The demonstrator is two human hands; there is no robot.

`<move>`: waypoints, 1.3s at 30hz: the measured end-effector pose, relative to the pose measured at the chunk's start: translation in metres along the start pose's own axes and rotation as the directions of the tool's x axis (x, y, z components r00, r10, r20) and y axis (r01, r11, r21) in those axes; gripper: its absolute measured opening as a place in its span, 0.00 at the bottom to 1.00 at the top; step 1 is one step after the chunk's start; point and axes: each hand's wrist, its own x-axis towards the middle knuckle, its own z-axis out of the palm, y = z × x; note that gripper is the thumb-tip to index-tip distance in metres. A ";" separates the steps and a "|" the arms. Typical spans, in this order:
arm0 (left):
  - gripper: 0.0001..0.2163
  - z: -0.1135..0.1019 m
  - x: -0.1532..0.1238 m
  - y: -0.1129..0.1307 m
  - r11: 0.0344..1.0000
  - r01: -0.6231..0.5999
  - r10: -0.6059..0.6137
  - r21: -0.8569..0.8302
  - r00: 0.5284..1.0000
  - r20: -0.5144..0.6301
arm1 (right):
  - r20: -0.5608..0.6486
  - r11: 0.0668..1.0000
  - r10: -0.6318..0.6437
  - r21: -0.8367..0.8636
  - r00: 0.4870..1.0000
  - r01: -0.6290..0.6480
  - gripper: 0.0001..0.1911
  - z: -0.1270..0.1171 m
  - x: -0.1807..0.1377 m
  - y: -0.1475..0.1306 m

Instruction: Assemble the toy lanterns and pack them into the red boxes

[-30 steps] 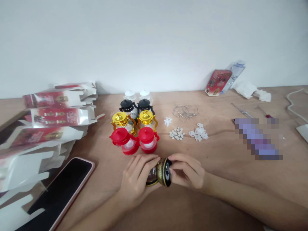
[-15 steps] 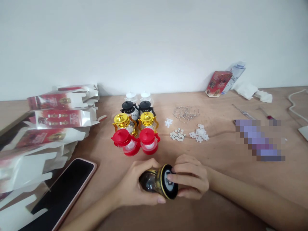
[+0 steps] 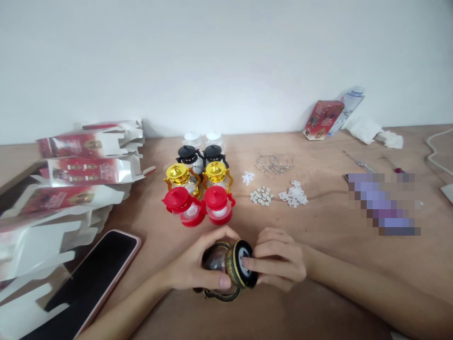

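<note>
My left hand [image 3: 198,269] is wrapped round a small black-and-gold lantern [image 3: 231,262], which lies tilted on its side with its base turned to the right. A curved handle shows below the clear globe. My right hand [image 3: 281,257] is closed at the base, its index fingertip touching the white piece [image 3: 243,255] set in the black underside. The other right fingers curl by the rim, and what they may pinch is hidden. Beyond my hands stand two red lanterns [image 3: 218,204], two gold lanterns [image 3: 217,174], two black lanterns [image 3: 213,153] and two white lanterns [image 3: 213,137], in pairs.
Button cells [image 3: 262,196], small white tabs [image 3: 294,194], tiny white pieces [image 3: 248,177] and wire hooks [image 3: 274,164] lie in piles. Unfolded boxes [image 3: 88,170] and a phone [image 3: 102,274] are left. A red box [image 3: 323,119] and screwdrivers [image 3: 396,167] are right.
The lantern has turned in my left hand and shifted slightly left, so its handle now shows underneath. My right index finger stays on the base.
</note>
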 end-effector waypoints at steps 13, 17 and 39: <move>0.22 -0.003 0.002 0.001 0.999 0.017 -0.017 -0.030 1.000 0.002 | 0.087 0.830 0.375 0.412 0.923 -0.376 0.11 -0.004 0.015 -0.009; 0.21 -0.002 0.002 0.002 1.000 0.023 -0.023 0.000 1.000 -0.016 | 0.122 0.749 0.471 0.469 0.874 -0.469 0.07 -0.002 0.011 -0.008; 0.22 -0.001 0.001 0.003 0.998 0.065 -0.065 0.010 0.997 -0.031 | 0.143 0.677 0.526 0.527 0.839 -0.514 0.06 0.000 0.010 -0.009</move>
